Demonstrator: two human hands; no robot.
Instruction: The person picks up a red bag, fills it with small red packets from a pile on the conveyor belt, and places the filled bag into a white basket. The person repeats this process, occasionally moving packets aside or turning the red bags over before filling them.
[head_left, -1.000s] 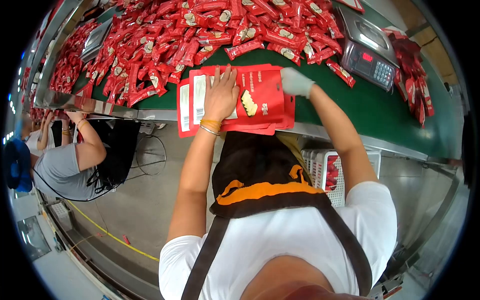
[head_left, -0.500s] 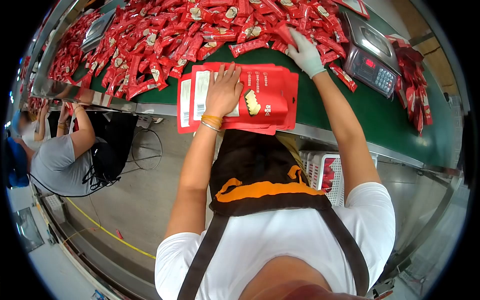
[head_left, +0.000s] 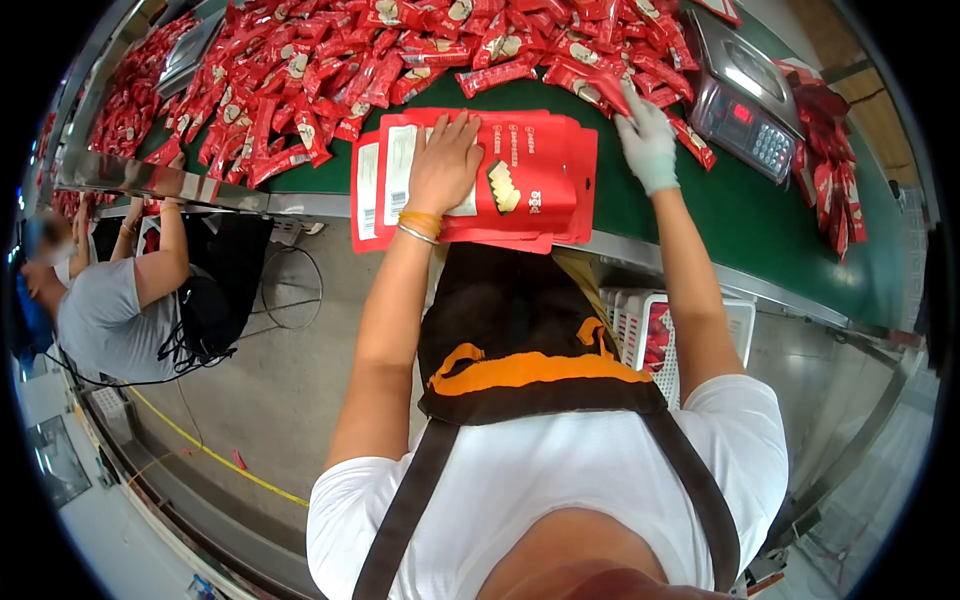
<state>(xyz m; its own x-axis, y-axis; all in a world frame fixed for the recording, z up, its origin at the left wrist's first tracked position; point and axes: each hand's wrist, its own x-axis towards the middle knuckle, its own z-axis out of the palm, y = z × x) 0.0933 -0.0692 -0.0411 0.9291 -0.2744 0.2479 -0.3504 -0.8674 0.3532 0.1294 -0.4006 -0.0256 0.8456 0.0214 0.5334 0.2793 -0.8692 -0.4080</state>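
Note:
My bare left hand [head_left: 443, 165] lies flat, fingers spread, on a stack of flat red pouches [head_left: 545, 180] at the front edge of the green table [head_left: 330, 180]. The top pouch carries a picture of pale yellow pieces and a white label panel. My right hand [head_left: 650, 148], in a pale glove, is to the right of the stack, its fingers pointing at the pile. A small red packet [head_left: 608, 92] is pinched at its fingertips. Just beyond spreads a big heap of similar red packets [head_left: 370, 75].
A digital scale [head_left: 745, 115] with a lit red display stands right of my right hand. More red packets [head_left: 830, 190] lie at the far right. Below the table edge is a white basket [head_left: 740, 330]. Another person [head_left: 130, 310] sits at the left; a second scale [head_left: 190, 55] is upper left.
My right hand has drawn back from the heap and shifted right, bringing the red packet with it. My left hand stays flat on the pouches.

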